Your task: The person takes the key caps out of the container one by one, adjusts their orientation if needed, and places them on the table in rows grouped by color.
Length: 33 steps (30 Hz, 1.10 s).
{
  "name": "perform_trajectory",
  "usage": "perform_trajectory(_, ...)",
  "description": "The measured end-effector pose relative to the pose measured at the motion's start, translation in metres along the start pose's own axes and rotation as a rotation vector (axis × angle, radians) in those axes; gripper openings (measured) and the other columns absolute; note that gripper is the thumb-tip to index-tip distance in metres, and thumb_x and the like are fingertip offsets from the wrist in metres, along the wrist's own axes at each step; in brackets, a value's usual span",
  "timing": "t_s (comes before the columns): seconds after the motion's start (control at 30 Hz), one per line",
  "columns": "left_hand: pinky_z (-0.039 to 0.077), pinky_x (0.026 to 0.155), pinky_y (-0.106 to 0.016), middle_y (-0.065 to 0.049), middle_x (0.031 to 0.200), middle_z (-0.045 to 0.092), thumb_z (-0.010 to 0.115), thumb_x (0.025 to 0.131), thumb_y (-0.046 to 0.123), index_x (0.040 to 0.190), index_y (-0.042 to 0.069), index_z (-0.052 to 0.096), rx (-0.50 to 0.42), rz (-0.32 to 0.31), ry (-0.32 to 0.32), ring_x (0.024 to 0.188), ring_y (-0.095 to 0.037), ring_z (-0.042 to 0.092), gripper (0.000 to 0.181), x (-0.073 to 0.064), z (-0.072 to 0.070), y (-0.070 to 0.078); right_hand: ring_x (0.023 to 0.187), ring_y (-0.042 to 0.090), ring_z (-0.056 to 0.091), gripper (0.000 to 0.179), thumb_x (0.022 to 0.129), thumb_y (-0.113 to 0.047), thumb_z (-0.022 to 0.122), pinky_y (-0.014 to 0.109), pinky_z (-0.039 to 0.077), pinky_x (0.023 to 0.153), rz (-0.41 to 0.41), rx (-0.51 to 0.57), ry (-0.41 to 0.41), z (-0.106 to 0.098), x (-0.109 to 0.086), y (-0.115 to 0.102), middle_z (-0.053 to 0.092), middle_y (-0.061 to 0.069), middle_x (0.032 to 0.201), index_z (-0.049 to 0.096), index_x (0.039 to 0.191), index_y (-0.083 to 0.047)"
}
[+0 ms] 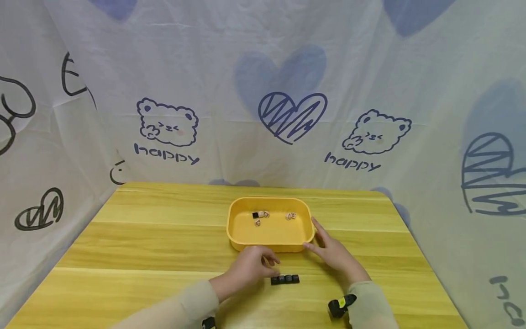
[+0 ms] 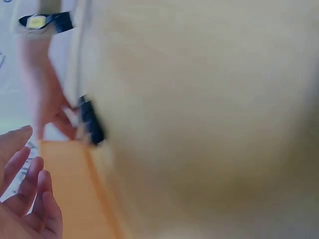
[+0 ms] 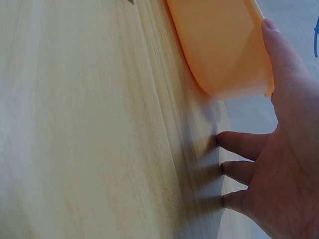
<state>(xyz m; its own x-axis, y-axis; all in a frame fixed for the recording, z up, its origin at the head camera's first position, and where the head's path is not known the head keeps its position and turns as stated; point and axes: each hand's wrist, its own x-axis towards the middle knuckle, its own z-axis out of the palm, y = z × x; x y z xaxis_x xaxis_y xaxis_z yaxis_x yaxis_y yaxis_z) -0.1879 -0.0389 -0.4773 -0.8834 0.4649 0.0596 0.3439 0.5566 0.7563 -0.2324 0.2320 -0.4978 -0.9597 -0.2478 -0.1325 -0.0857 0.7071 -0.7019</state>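
The worktop (image 1: 164, 233) is seen from the head, forward and down, set well back; from both wrists it is viewed close and sideways, the yellow bin (image 1: 279, 234) shared by all three.

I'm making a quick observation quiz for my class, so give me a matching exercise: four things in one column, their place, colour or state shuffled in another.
1. Tray
2. Black blocks
3. Left hand
4. Right hand

A. Touching the tray's right end
B. Lined up on the table
C. Yellow-orange, with pale pieces inside
D. Beside the left end of the black row

Pairs: 1-C, 2-B, 3-D, 4-A
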Motion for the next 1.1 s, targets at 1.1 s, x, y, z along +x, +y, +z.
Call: perform_trajectory(1.1, 0.054, 0.079, -0.037, -0.003, 0.102, 0.072, 0.083, 0.079, 0.018, 0.106, 0.011, 0.074, 0.818, 0.279, -0.193, 0.091, -0.019, 0.066, 0.029, 0.092, -0.099, -0.015, 0.134, 0.049, 0.032, 0.086, 0.091, -0.056, 0.059, 0.066, 0.023, 0.105, -0.003, 0.020, 0.013, -0.001, 0.000, 0.001, 0.034, 0.023, 0.150, 0.011, 0.158, -0.032)
